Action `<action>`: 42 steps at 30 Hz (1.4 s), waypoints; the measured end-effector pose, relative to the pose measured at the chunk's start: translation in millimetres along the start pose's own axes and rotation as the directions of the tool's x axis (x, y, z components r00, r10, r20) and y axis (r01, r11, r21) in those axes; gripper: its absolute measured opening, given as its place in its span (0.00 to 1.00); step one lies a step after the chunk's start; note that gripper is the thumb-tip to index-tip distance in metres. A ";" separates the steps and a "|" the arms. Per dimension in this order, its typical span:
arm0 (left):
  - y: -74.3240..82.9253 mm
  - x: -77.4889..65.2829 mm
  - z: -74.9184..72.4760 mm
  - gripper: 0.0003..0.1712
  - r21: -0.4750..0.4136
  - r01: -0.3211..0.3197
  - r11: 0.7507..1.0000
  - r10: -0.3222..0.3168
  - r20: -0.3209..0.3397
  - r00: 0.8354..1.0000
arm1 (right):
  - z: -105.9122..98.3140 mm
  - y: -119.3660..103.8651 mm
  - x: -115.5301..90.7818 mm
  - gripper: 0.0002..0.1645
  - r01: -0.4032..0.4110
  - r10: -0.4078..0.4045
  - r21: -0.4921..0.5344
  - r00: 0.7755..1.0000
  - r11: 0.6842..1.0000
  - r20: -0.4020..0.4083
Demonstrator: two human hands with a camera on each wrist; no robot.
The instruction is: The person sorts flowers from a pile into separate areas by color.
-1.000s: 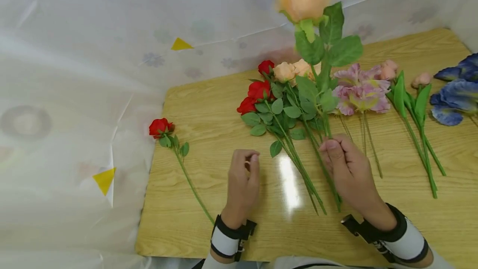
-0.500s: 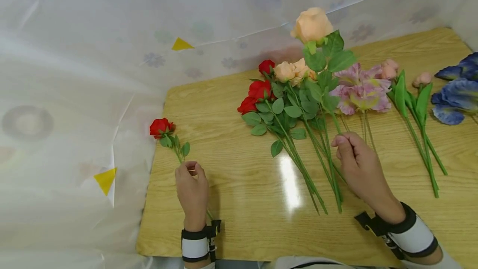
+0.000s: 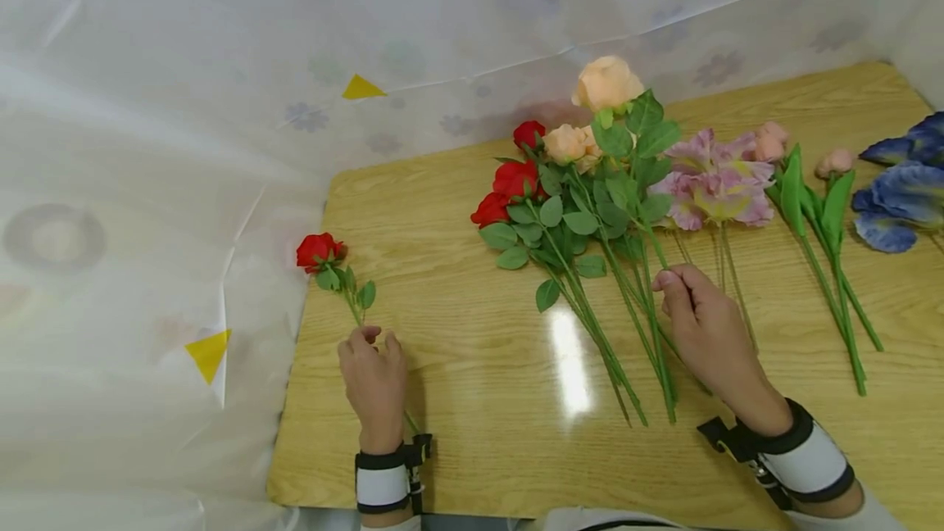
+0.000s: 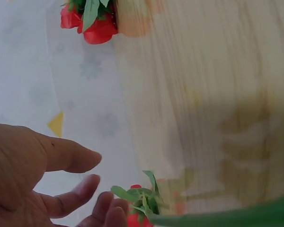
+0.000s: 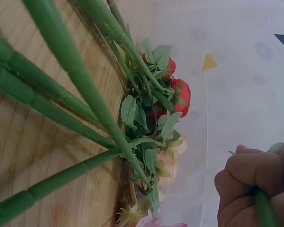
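In the head view my right hand (image 3: 711, 334) pinches the green stem of a peach rose (image 3: 608, 84), whose bloom is raised over the other flowers. The right wrist view shows the curled fingers (image 5: 248, 177) around that stem. My left hand (image 3: 374, 383) hovers over the stem of a single red rose (image 3: 319, 252) at the table's left. Its thumb and fingers are apart in the left wrist view, with no stem between them. Beside the raised rose lie several red roses (image 3: 514, 179) and peach roses (image 3: 566, 143), their stems overlapping.
Pink-purple flowers (image 3: 714, 187), pink tulips (image 3: 835, 164) and blue flowers (image 3: 903, 199) lie to the right on the wooden table (image 3: 457, 433). A pale patterned sheet (image 3: 184, 146) with yellow triangles stands along the back and left edges.
My left hand has moved left to the lone red rose, and its fingers have spread slightly. My right hand has shifted slightly right, and the peach rose it holds has lowered toward the other flowers.
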State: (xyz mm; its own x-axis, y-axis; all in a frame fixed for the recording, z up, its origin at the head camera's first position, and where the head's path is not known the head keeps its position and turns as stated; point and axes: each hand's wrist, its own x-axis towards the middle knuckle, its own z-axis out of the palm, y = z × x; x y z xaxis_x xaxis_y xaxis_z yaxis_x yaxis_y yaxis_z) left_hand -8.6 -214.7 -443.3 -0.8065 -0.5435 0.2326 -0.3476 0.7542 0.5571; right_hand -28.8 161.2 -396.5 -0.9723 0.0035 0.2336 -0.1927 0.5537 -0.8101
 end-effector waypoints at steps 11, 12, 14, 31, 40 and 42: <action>-10.5 2.0 1.1 0.18 0.099 0.067 0.993 -0.071 0.045 0.996 | 1.6 8.4 4.0 0.20 -0.029 0.034 -0.081 0.997 0.996 0.067; -11.3 2.3 1.4 0.18 0.105 0.066 0.992 -0.070 0.037 0.997 | 1.8 9.3 4.2 0.20 -0.034 0.041 -0.085 0.996 0.996 0.080; -12.5 3.2 1.9 0.16 0.104 0.072 0.992 -0.075 0.023 0.997 | 2.0 11.2 4.8 0.21 -0.046 0.056 -0.094 0.993 0.994 0.108; -23.8 6.0 0.7 0.13 0.089 0.129 0.988 -0.143 0.165 0.976 | 3.7 17.9 8.7 0.27 -0.138 0.211 -0.231 0.919 0.963 0.334; -20.1 14.0 4.2 0.25 -0.182 0.216 0.959 -0.177 0.210 0.962 | 4.3 12.4 6.5 0.28 -0.090 0.171 -0.286 0.947 0.954 0.273; -16.4 15.4 5.1 0.25 -0.223 0.189 0.956 -0.158 0.152 0.976 | 4.8 12.6 5.4 0.26 -0.058 0.133 -0.301 0.963 0.952 0.234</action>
State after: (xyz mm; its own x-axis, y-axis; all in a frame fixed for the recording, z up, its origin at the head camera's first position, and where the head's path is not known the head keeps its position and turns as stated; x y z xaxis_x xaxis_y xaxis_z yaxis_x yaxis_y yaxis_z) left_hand -17.7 -233.6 -452.9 -0.8049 -0.5932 0.0175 -0.3787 0.5362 0.7544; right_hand -37.1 164.2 -408.1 -0.9930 -0.1181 -0.0083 -0.0873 0.7777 -0.6226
